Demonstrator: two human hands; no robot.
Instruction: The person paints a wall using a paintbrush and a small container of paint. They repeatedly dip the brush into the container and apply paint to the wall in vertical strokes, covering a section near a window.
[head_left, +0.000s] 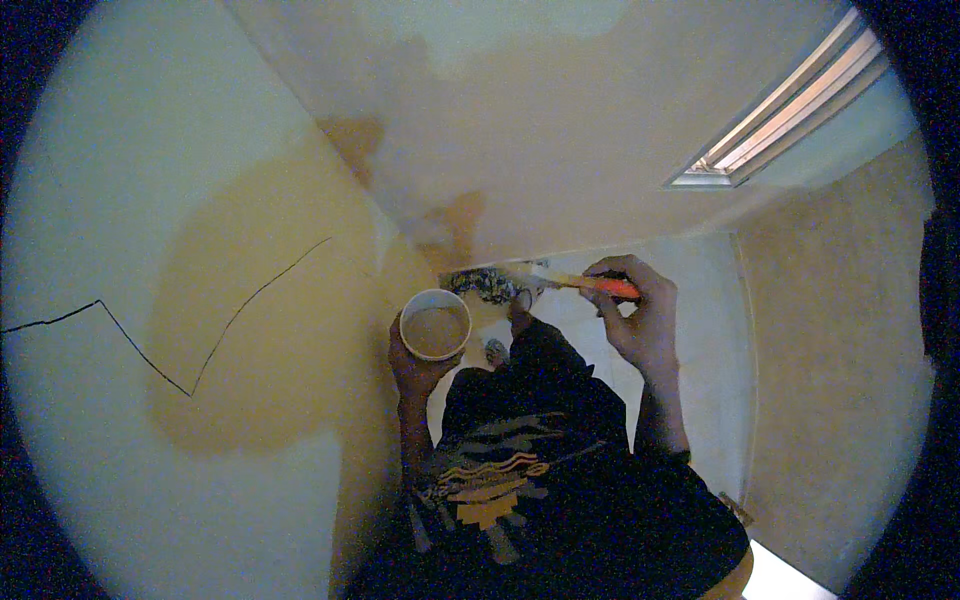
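Note:
My left hand (420, 371) is wrapped around a round white cup (401, 330), low and close to the left wall. Inside the cup is a tan substance (435, 330), which looks like paint or filler. In front of my body, my right hand (646, 304) grips a tool by its orange-red handle (618, 288). The tool points left, towards the wall corner, and looks like a paintbrush; its far end is blurred. Brown-yellow patches colour the left wall (255, 322) and the wall ahead (457, 217).
A thin dark crack-like line (192, 394) zigzags across the left wall. A window (787, 105) is set into the wall at upper right. Dark mottled material (484, 285) lies on the pale floor (705, 330) by the corner, near my feet. Another wall (825, 315) rises on the right.

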